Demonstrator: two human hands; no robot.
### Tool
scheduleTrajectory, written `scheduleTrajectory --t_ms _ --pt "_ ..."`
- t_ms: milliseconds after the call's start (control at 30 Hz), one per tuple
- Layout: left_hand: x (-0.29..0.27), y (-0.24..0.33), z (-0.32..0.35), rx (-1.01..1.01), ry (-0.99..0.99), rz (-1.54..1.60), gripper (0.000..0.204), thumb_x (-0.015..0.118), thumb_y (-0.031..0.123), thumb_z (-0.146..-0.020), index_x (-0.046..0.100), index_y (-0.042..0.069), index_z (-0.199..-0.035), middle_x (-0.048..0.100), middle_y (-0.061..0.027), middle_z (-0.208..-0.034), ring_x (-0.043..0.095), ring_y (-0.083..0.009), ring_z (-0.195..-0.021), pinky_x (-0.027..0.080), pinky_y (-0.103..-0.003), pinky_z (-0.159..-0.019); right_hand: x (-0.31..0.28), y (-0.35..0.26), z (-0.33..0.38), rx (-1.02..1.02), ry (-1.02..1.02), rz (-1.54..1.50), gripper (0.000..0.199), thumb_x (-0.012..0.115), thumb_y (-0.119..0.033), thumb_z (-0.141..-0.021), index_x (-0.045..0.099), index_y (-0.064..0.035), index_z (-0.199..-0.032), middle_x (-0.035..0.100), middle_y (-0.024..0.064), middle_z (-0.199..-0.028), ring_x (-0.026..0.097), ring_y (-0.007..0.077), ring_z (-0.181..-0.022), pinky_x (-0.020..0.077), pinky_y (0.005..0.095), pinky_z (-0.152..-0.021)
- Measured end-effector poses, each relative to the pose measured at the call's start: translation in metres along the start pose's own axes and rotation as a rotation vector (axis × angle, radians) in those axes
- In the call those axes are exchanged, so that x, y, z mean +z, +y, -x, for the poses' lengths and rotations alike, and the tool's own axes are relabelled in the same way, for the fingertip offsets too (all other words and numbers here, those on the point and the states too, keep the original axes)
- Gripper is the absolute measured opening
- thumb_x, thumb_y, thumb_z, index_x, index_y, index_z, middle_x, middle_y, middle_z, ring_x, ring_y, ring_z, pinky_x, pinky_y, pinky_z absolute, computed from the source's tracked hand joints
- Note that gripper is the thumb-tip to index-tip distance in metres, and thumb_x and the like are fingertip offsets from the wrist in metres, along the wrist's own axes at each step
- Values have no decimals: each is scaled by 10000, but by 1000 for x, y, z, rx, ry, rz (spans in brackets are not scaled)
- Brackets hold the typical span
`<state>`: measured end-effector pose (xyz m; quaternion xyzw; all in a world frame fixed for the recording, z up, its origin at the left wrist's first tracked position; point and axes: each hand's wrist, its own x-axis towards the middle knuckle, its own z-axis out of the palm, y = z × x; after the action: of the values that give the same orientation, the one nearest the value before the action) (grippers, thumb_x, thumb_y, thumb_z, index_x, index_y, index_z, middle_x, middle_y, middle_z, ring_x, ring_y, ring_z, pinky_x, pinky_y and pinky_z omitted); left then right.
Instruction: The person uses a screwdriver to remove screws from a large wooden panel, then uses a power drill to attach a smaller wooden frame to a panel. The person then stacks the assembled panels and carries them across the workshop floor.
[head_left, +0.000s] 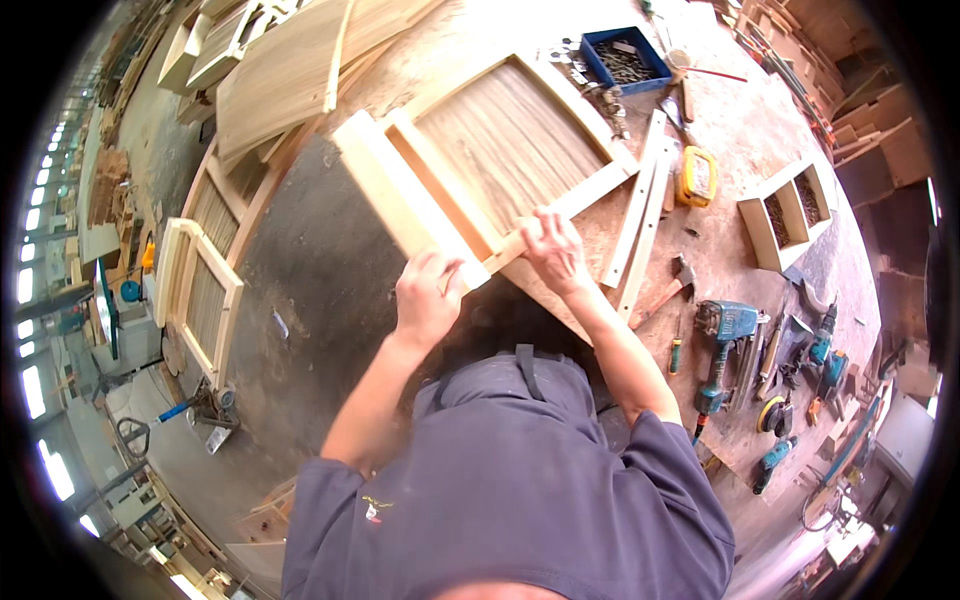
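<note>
A pale wooden frame (pixel 575 110) with a grained panel set inside it lies slanted at the workbench's edge. Along its left side runs a wide light board (pixel 395 195), with a narrow gap between it and the inner rail. My left hand (pixel 430 295) is closed on the near end of that board, fingers curled over its top. Over the frame's near rail, close to the corner, my right hand (pixel 553 250) is closed with its fingers bent around the wood. The undersides of both grips are hidden.
Two pale strips (pixel 640 215) lie right of the frame, near a yellow tape measure (pixel 697 177) and a hammer (pixel 683 272). A blue tray of screws (pixel 627 62) stands behind. Several power tools, including a nail gun (pixel 725 325), cover the right side. Another wooden frame (pixel 225 290) stands left.
</note>
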<state>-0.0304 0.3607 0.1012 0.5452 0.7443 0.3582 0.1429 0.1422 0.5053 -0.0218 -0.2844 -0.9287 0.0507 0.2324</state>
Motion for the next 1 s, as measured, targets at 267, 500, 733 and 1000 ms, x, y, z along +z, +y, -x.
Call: scheduleTrajectory --t_ms 267,500,733,1000 --pt "110 -38 -131 40 -1102 -548 190 707 48 -700 739 58 -887 715 -176 -930 692 -345 -908 552 -437 -790 3 16 -4 67 -171 -305 279 688 -139 -740 629 -101 -1010 583 97 -954 584 305 -937 545 394 -715" --pt "119 -69 -162 233 -1308 -388 167 680 83 -730 744 82 -884 715 -136 -872 681 -317 -860 532 -406 -749 -21 123 -13 323 -81 85 232 633 -15 -773 652 -59 -1001 614 134 -973 612 290 -912 557 364 -709" --pt "120 -83 -170 506 -1251 -180 110 659 148 -675 724 87 -739 667 -156 -715 662 -354 -745 530 -438 -675 -30 180 -50 -68 -407 356 235 613 -97 -812 616 -71 -1045 611 91 -943 629 254 -912 552 346 -690" --pt "118 -84 -171 617 -1185 -165 108 639 128 -694 716 96 -764 661 -113 -822 659 -332 -801 531 -444 -707 -47 177 -72 144 -588 94 403 644 33 -683 598 -98 -1062 573 143 -1011 618 325 -962 530 429 -796"
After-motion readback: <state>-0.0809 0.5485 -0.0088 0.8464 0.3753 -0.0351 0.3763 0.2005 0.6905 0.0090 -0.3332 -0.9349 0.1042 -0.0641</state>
